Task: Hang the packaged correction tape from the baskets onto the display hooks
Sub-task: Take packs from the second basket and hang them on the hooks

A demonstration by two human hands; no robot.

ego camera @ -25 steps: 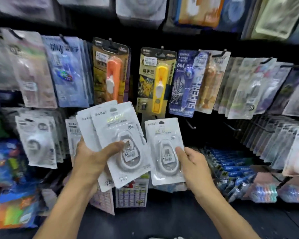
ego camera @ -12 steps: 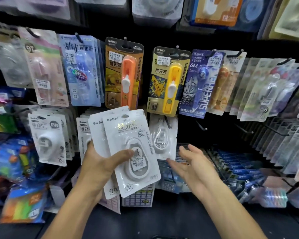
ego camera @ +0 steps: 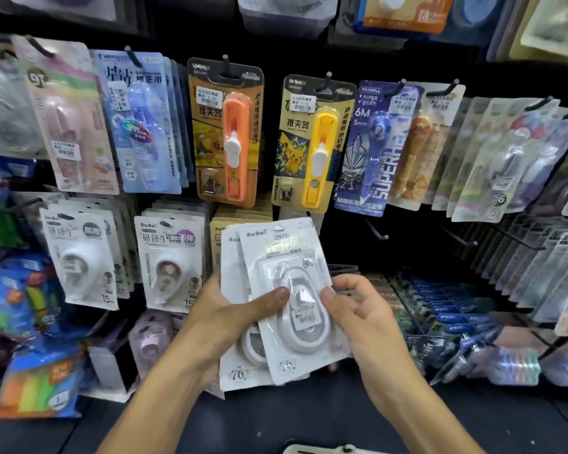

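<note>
My left hand (ego camera: 230,316) holds a small stack of white packaged correction tapes (ego camera: 276,253), its thumb pressed across the front pack. My right hand (ego camera: 358,309) pinches the right edge of that front pack with thumb and fingers. The stack is held in front of the lower row of the black display wall. Behind its top edge a hook carries more packs, mostly hidden. Two bare black hooks (ego camera: 377,232) (ego camera: 459,239) stick out to the right of the stack.
White tape packs hang at lower left (ego camera: 79,257) and beside them (ego camera: 169,257). The upper row holds an orange clip pusher (ego camera: 227,132), a yellow one (ego camera: 312,142) and blue pen packs (ego camera: 374,149). Bins of small items (ego camera: 446,319) lie lower right. A basket rim (ego camera: 325,449) shows at the bottom edge.
One second ago my right hand held a single pack; it hung it on the lower hook, let go, and has now come back and pinched the front pack of the stack.
</note>
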